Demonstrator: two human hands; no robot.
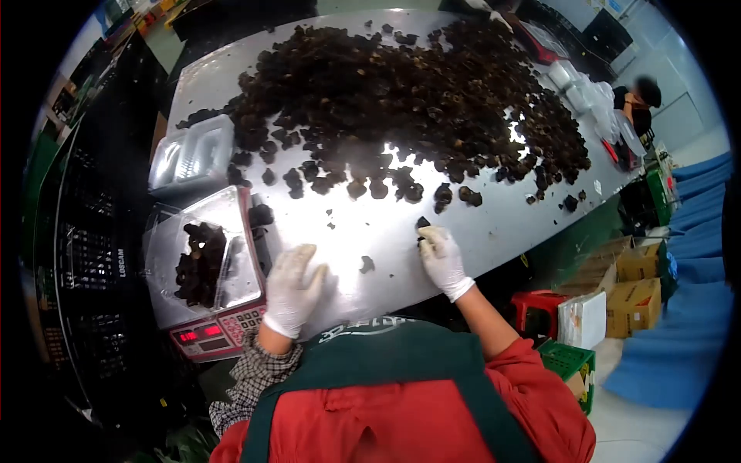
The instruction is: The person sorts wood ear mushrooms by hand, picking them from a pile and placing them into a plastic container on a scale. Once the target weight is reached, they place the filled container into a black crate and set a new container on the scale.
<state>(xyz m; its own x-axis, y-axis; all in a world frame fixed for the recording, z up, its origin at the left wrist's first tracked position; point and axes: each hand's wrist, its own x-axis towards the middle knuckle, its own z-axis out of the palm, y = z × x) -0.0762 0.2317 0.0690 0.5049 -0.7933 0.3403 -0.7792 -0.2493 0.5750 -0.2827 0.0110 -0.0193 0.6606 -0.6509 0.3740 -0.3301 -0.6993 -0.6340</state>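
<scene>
My right hand (443,261), in a white glove, pinches a small dark mushroom piece (422,223) between its fingertips, just in front of the pile. My left hand (293,287), gloved too, is held over the near side of the metal table with its thumb apart from the fingers and nothing in it. Beside it, to the left, stands a red-framed digital scale (208,336) with lit red digits. On the scale, a clear plastic tray (234,270) holds dark mushroom pieces (201,266). A big heap of similar dark pieces (370,92) covers the far part of the table.
Stacked clear plastic trays (193,154) stand behind the scale. Black crates (100,255) rise at the left. A second scale (544,42) and wrapped white containers (575,89) line the far right edge, where another person (639,100) is. Cartons (633,305) and a red stool (536,309) are on the floor.
</scene>
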